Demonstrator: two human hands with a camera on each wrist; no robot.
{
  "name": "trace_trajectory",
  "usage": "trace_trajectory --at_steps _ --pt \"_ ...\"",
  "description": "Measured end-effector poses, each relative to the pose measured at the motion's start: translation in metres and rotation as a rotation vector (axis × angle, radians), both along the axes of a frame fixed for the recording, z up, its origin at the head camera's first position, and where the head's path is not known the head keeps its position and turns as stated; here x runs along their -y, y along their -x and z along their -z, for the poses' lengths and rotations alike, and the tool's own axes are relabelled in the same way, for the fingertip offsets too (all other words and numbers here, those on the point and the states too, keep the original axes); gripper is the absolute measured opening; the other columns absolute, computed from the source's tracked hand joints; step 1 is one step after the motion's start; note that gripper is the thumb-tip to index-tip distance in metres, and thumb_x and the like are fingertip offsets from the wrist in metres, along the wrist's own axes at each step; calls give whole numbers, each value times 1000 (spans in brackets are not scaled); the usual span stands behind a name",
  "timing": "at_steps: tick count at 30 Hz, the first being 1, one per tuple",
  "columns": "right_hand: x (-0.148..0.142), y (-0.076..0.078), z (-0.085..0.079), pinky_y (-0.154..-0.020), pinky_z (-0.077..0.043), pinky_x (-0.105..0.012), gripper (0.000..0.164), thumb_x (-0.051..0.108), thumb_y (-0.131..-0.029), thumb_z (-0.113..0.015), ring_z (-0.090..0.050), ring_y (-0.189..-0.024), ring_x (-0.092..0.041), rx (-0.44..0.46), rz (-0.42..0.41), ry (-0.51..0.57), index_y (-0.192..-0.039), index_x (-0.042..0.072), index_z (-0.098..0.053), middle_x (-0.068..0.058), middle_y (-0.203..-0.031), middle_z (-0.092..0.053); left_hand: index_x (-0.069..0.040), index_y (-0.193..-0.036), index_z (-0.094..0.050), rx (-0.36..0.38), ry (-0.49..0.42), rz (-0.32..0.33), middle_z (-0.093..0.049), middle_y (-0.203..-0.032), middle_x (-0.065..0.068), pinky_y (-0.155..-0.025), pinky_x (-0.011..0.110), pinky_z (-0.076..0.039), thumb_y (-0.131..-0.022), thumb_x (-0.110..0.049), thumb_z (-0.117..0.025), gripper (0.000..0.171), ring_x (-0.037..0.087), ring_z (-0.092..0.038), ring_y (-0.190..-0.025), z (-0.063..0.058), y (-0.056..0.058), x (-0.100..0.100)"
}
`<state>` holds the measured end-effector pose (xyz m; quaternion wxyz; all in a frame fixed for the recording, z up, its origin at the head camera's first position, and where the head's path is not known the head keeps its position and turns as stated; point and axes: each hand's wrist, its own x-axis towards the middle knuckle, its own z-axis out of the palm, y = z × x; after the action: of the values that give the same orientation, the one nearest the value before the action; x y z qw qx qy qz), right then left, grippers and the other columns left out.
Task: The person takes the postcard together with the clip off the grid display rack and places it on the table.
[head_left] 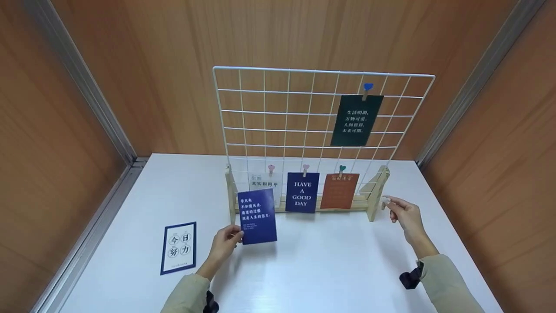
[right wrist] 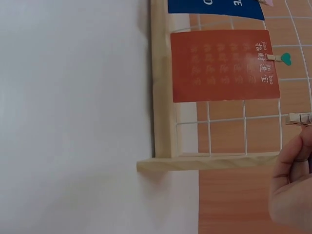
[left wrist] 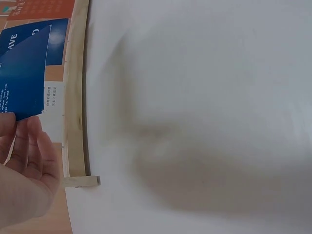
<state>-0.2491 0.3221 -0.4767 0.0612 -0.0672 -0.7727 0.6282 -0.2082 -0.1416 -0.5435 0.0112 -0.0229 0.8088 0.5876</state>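
In the head view my left hand (head_left: 223,247) pinches a blue card (head_left: 258,217) with white writing by its lower left edge. The card is raised in front of the lower left of a white wire grid (head_left: 323,71) and overlaps a pale card (head_left: 264,179) clipped there. My right hand (head_left: 407,218) is beside the stand's right wooden foot (head_left: 378,191). Between its thumb and fingers it pinches a small wooden clothespin (right wrist: 298,119), whose jaws point toward the grid in the right wrist view.
Clipped low on the grid are a navy card (head_left: 302,192) and an orange-red card (head_left: 340,191). A dark green card (head_left: 357,121) hangs upper right from a blue-heart clothespin (head_left: 368,87). One blue-bordered card (head_left: 178,248) lies left on the white table (head_left: 330,265). Wooden walls (head_left: 130,65) enclose the table.
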Motion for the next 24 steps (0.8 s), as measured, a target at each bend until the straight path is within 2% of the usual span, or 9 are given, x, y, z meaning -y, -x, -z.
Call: trace_trajectory --at_steps 8,16,20,21,24 --pt "-9 -4 5 -49 -42 -17 38 17 -88 -54 -46 -53 -5 43 5 4 -115 -9 -51 3 -64 -52 2 -90 -59 11 25 -15 -57 -78 5 -60 30 -46 -86 -5 -54 10 19 -54 -71 9 -9 12" --pt "-19 -9 9 -52 -42 -18 31 23 -87 -56 -47 -55 -6 58 8 20 -108 0 -57 2 -68 -52 3 -91 -58 47 17 -29 -56 -80 6 -62 31 -46 -86 -4 -53 10 20 -54 -72 16 -17 22" --pt "-23 -11 12 -53 -42 -18 40 24 -87 -56 -46 -56 -6 78 8 2 -115 -5 -52 2 -69 -52 4 -91 -58 50 12 -35 -55 -79 6 -63 33 -46 -86 -4 -53 11 19 -54 -71 19 -19 27" --pt "-39 1 36 -52 -42 -19 38 22 -87 -56 -46 -56 -7 48 -23 48 -114 -5 -53 1 -69 -52 5 -92 -58 48 8 -37 -55 -79 7 -63 34 -46 -86 -3 -53 11 20 -54 -71 20 -20 29" --pt "-43 0 40 -51 -42 -19 39 20 -87 -56 -45 -54 -6 32 -11 22 -113 -9 -53 1 -66 -51 5 -92 -58 58 17 -49 -55 -79 6 -63 34 -46 -86 -3 -53 12 20 -54 -71 22 -22 33"
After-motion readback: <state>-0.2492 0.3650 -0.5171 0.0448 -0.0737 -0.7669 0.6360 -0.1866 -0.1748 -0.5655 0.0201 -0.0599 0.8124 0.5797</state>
